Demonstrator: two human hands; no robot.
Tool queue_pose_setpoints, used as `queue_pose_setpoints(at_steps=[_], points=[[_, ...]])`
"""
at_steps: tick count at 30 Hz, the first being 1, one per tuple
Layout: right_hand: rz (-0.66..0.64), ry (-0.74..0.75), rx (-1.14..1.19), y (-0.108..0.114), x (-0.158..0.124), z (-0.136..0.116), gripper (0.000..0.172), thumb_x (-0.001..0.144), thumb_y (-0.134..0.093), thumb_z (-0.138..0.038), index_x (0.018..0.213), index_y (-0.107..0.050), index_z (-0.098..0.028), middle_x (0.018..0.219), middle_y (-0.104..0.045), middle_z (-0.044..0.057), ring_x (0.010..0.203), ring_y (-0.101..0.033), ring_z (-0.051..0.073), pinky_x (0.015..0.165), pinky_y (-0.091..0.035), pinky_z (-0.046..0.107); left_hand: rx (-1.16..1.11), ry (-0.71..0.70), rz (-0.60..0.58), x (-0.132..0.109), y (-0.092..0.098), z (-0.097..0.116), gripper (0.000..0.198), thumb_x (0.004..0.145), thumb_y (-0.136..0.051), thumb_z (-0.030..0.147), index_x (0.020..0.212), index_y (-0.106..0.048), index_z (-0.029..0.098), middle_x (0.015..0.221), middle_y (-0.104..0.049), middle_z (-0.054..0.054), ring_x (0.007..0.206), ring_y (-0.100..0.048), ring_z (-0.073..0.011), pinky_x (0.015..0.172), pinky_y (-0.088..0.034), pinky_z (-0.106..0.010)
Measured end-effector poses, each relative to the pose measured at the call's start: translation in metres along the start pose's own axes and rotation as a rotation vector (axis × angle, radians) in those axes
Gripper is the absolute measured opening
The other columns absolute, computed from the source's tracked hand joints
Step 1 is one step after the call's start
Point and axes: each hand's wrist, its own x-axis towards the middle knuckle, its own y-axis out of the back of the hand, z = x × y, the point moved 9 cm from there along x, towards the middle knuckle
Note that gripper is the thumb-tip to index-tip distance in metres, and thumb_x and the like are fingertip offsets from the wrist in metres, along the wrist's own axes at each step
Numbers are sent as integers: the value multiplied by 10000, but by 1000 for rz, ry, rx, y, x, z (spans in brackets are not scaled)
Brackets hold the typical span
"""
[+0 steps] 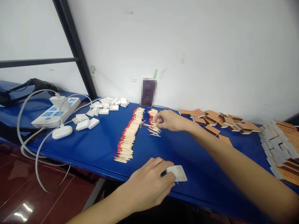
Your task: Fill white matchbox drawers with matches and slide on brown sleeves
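Observation:
My left hand (149, 180) rests near the front edge of the blue table (98, 146), fingers curled round a small white matchbox tray (177, 173). My right hand (171, 120) reaches forward to a small loose heap of red-tipped matches (153, 124), its fingertips pinched on some of them. To the left of that heap lies a long neat row of matches (129, 135) running from the wall toward me.
Several empty white trays (104, 107) lie at the back left beside a white power strip (56, 112) with cables and a white mouse-like object (62, 132). Orange matchbox sleeves (217, 119) are scattered at the back right. Stacked boxes (280, 146) stand at the far right.

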Motion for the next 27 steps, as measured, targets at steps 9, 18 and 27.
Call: queue_pose_setpoints(at_steps=[9,18,27], points=[[-74,70,-17,-17,6,10,103,788,-583,-177,792,-686,-184,787,-703,17,700,-598,140,644,-383,236,7,1,-1,0,1,1,73,976,-528,208,1011,-585,177,1264,-605,-64,1048,-590,-228,936,-522,-426],[-50,59,-29,-14,3,10,110,763,-584,-213,684,-653,-182,703,-679,5,632,-550,132,609,-357,250,21,-12,5,-1,0,0,88,984,-517,220,1017,-586,175,1256,-606,-67,1030,-584,-228,924,-513,-420],[-49,77,-79,-12,13,-22,144,825,-597,-231,897,-708,-174,900,-732,51,782,-621,163,655,-384,239,21,-8,4,0,2,1,79,978,-527,217,992,-593,176,1242,-613,-68,1018,-588,-217,909,-505,-397]])
